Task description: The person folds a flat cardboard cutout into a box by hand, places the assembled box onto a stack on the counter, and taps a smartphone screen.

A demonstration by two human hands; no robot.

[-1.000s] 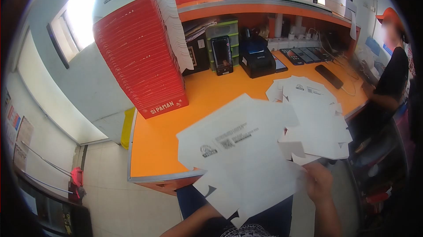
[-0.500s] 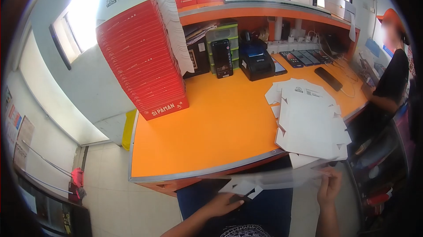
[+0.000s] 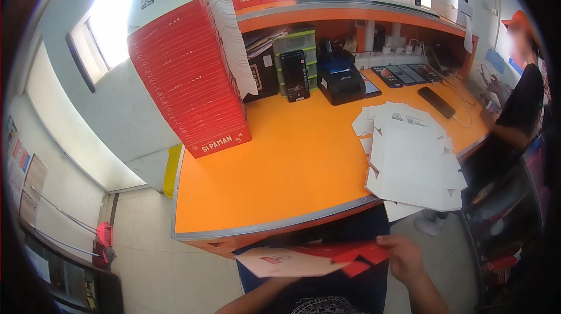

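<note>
My right hand [image 3: 404, 257] pinches the right end of a cardboard box blank [image 3: 301, 262], which hangs over my lap just off the counter's front edge. The blank is bent, with a pale printed panel at left and red parts toward the right. Under it reaches my left hand [image 3: 281, 283]; its fingers are hidden behind the card. On the counter's right lies a pile of flat white box blanks [image 3: 412, 162], with cut notches and overhanging the front edge. A tall stack of red folded boxes [image 3: 193, 80] leans at the left.
The orange counter [image 3: 280, 168] has a metal-trimmed edge. Along its back stand a phone [image 3: 294, 76], a black receipt printer [image 3: 340, 83] and several flat phones [image 3: 403, 74]. A charging phone [image 3: 436, 102] lies behind the blanks. At right is another person [image 3: 523, 98].
The blank has swung from a blurred, nearly edge-on pose to show red and printed faces. My left hand has gone beneath it; my right hand has moved left and slightly down.
</note>
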